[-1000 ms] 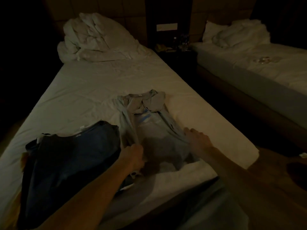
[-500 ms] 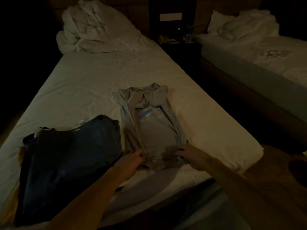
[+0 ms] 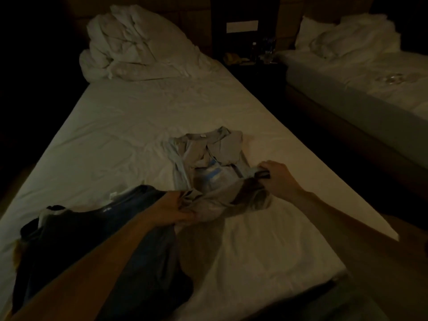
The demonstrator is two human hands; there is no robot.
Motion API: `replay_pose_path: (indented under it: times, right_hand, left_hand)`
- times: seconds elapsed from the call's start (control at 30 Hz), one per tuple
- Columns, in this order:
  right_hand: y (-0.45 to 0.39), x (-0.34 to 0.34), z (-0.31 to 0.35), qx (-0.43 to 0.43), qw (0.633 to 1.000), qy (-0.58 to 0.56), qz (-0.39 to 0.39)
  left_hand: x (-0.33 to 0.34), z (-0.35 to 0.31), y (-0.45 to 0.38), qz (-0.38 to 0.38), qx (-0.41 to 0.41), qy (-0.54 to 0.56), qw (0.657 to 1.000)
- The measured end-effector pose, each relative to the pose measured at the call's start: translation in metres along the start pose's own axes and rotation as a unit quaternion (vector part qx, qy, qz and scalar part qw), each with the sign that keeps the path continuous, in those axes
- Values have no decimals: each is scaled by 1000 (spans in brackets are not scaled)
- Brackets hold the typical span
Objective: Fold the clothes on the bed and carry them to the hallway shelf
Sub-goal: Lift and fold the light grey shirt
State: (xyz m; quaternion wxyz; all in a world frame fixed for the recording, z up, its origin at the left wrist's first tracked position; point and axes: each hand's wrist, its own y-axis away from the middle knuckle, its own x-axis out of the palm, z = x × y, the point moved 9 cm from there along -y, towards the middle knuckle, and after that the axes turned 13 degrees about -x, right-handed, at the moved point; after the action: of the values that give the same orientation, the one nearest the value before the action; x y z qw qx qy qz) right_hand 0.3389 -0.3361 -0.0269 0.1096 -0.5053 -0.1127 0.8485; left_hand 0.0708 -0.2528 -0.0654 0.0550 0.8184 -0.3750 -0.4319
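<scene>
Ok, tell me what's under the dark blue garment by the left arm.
The dark blue garment tops a pile: a black piece and something white poke out at its far-left edge, all lying on the bed sheet. The rest underneath is covered.

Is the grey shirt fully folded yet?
Partly folded: grey shirt has sides tucked in; left hand and right hand grip its raised hem.

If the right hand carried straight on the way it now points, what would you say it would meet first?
Probably the grey shirt's collar end; the right hand already grips its hem and points up the bed. Depth is uncertain.
</scene>
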Motion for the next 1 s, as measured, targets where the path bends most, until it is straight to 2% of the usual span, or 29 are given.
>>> replay_pose_path:
  times: [0.03, 0.13, 0.23, 0.33, 0.43, 0.57, 0.67, 0.73, 0.83, 1.0]
  right_hand:
    - [-16, -6, -1, 9, 999, -10, -30]
    - [-68, -14, -14, 56, 993, -22, -102]
    - [-126, -8, -35, 71, 990, 5, -125]
    - [-179, 11, -57, 77, 989, 21, -122]
    - [-231, 44, -86, 82, 992, 59, -78]
    - [-288, 100, -142, 111, 987, 111, 14]
    - [-312, 146, -182, 130, 983, 78, 102]
    - [-317, 161, -190, 128, 981, 71, 130]
    - [-320, 154, -186, 129, 989, 20, 77]
    - [-309, 110, -152, 119, 991, -61, -5]
  left_hand:
    - [-17, -1, -9, -9, -9, 15, 1000]
    - [-79, -9, -40, -97, -10, 102, 990]
    - [-130, -1, -89, -160, -29, 174, 971]
    - [-167, 12, -144, -234, -58, 150, 959]
    - [-183, 23, -204, -279, -78, 56, 955]
    - [-183, 55, -284, -278, -114, 30, 953]
    - [-177, 70, -322, -254, -139, 44, 956]
    - [-174, 75, -337, -230, -135, 87, 960]
    - [-170, 80, -347, -201, -137, 113, 963]
    - [-186, 56, -316, -259, -104, 133, 951]
